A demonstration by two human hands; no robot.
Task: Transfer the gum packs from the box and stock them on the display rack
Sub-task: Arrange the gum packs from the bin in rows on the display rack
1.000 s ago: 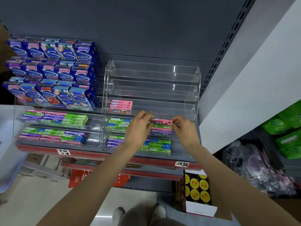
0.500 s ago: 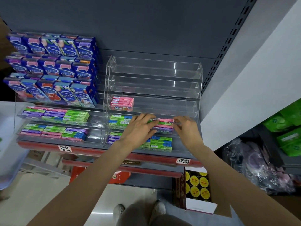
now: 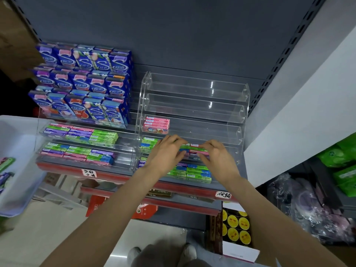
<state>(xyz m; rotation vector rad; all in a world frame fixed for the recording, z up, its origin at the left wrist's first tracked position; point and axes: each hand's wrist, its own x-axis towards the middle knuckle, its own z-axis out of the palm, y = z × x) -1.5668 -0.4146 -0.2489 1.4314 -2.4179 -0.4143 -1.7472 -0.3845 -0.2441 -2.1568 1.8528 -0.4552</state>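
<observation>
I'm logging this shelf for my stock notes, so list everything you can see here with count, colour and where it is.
Clear acrylic rack: one, five tiers, right on shelf; top two tiers bare.
Pink gum packs: small stack, third tier, left end.
Mixed gum packs: many, green, blue, purple, pink; lower two tiers.
Left acrylic rack: one, clear; gum sticks on lower tiers.
Blue gum boxes: three rows, upper left rack.
White bin: one, far left, a few packs inside.
Yellow-lidded items: several, boxed, floor right.
Green packages: several, far right.
Left hand: on fourth-tier packs.
Right hand: pinching packs there.
</observation>
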